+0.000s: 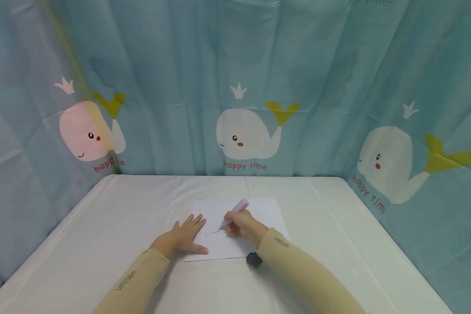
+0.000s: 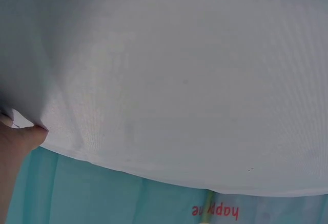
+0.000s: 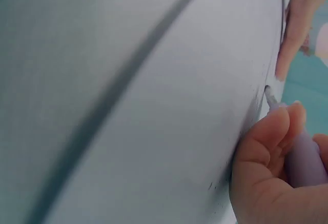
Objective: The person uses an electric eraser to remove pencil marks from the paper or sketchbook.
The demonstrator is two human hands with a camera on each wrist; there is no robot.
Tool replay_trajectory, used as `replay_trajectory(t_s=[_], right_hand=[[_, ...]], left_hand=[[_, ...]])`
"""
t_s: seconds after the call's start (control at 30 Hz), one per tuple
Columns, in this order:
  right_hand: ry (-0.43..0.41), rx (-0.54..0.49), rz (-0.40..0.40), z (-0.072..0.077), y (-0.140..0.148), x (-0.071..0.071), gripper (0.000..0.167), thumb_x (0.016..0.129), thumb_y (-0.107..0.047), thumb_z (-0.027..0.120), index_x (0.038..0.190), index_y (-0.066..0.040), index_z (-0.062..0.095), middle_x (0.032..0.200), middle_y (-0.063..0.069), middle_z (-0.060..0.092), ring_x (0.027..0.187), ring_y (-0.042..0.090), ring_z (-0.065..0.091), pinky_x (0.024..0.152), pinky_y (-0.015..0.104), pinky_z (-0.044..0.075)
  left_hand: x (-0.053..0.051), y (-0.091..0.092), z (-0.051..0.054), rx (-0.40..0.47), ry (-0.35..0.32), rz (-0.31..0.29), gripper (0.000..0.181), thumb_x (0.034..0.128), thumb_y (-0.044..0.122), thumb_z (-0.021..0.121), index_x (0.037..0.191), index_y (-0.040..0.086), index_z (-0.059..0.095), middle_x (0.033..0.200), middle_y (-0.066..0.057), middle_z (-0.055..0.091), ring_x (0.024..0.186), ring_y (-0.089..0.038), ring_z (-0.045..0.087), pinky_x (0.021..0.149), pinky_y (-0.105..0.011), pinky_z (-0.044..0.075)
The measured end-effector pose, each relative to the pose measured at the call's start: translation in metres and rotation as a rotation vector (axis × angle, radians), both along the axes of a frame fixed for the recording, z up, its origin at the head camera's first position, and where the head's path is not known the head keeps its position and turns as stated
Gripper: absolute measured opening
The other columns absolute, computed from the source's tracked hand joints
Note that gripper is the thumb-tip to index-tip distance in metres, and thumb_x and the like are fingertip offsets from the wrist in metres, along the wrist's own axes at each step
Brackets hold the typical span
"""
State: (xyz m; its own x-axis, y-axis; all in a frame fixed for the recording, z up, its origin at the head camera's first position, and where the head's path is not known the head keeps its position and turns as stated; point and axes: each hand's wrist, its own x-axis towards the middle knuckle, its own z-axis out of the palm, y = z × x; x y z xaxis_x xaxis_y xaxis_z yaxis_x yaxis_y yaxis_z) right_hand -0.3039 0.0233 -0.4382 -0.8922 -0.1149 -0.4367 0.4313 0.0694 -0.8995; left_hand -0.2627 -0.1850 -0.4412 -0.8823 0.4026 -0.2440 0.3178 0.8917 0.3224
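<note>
A sheet of white paper (image 1: 263, 213) lies on the white-covered table. My right hand (image 1: 239, 222) grips a thick lilac pen (image 1: 241, 205), tilted, with its tip low at the paper beside a short faint line (image 1: 211, 233). In the right wrist view, thumb and fingers pinch the lilac barrel (image 3: 303, 162) behind a grey tip (image 3: 270, 97). At the paper's left edge my left hand (image 1: 186, 235) rests flat, fingers spread and thumb on the sheet. Only part of that hand (image 2: 20, 142) shows in the left wrist view.
A small black round object (image 1: 254, 260) shows beside the right forearm at the paper's near edge; what it is cannot be told. The white table (image 1: 102, 235) reaches back to a blue curtain (image 1: 172, 87) printed with whales, which also hangs along both sides.
</note>
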Motion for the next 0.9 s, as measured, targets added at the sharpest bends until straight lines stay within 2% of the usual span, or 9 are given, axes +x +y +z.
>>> replay_trajectory(t_s=[0.13, 0.3, 0.4, 0.5, 0.63, 0.9], right_hand=[[0.0, 0.041, 0.018, 0.0012, 0.0001, -0.0006, 0.015, 0.084, -0.008, 0.064, 0.092, 0.002, 0.056, 0.06, 0.007, 0.058, 0.045, 0.011, 0.053, 0.046, 0.021, 0.048], [0.01, 0.036, -0.001, 0.0026, -0.0017, 0.0005, 0.017, 0.085, -0.008, 0.064, 0.095, 0.001, 0.053, 0.062, 0.007, 0.057, 0.046, 0.011, 0.053, 0.046, 0.022, 0.048], [-0.003, 0.053, 0.034, 0.0032, -0.0016, 0.0007, 0.016, 0.085, -0.009, 0.064, 0.093, 0.002, 0.055, 0.06, 0.007, 0.057, 0.045, 0.011, 0.052, 0.046, 0.022, 0.048], [-0.008, 0.045, 0.056, 0.0036, 0.0001, 0.0004, 0.015, 0.085, -0.01, 0.065, 0.09, 0.002, 0.058, 0.059, 0.006, 0.057, 0.045, 0.011, 0.053, 0.047, 0.022, 0.048], [-0.005, -0.003, 0.029, 0.0033, 0.0033, 0.0003, 0.015, 0.086, -0.012, 0.063, 0.09, 0.002, 0.061, 0.061, 0.006, 0.059, 0.047, 0.012, 0.056, 0.049, 0.023, 0.051], [-0.013, -0.014, 0.031, 0.0019, 0.0055, 0.0019, 0.016, 0.086, -0.013, 0.061, 0.087, 0.003, 0.063, 0.063, 0.008, 0.061, 0.05, 0.013, 0.058, 0.052, 0.025, 0.053]], left_hand=[[-0.0007, -0.0018, -0.0017, 0.014, 0.004, -0.002, 0.105, 0.0765, 0.061, 0.072, 0.152, 0.003, 0.028, 0.16, -0.018, 0.015, 0.146, -0.042, 0.007, 0.108, -0.07, 0.006], [0.0, -0.003, -0.002, 0.003, 0.004, 0.002, 0.105, 0.0761, 0.061, 0.072, 0.151, 0.002, 0.029, 0.159, -0.02, 0.016, 0.145, -0.043, 0.007, 0.107, -0.071, 0.006], [-0.0003, -0.0032, -0.0009, 0.003, 0.003, 0.0, 0.105, 0.0763, 0.061, 0.072, 0.151, 0.002, 0.028, 0.159, -0.02, 0.015, 0.145, -0.043, 0.007, 0.107, -0.071, 0.007], [-0.0011, -0.0041, -0.0007, 0.018, 0.009, -0.003, 0.105, 0.0764, 0.06, 0.072, 0.151, 0.002, 0.028, 0.159, -0.02, 0.016, 0.145, -0.043, 0.007, 0.107, -0.071, 0.006], [-0.0024, -0.0046, -0.0017, 0.03, 0.008, -0.015, 0.105, 0.0767, 0.061, 0.072, 0.152, 0.001, 0.027, 0.16, -0.02, 0.015, 0.145, -0.043, 0.006, 0.107, -0.071, 0.006], [-0.0002, -0.0033, -0.0009, 0.015, -0.011, -0.008, 0.106, 0.0767, 0.061, 0.071, 0.152, 0.002, 0.026, 0.16, -0.019, 0.014, 0.146, -0.042, 0.005, 0.107, -0.07, 0.005]])
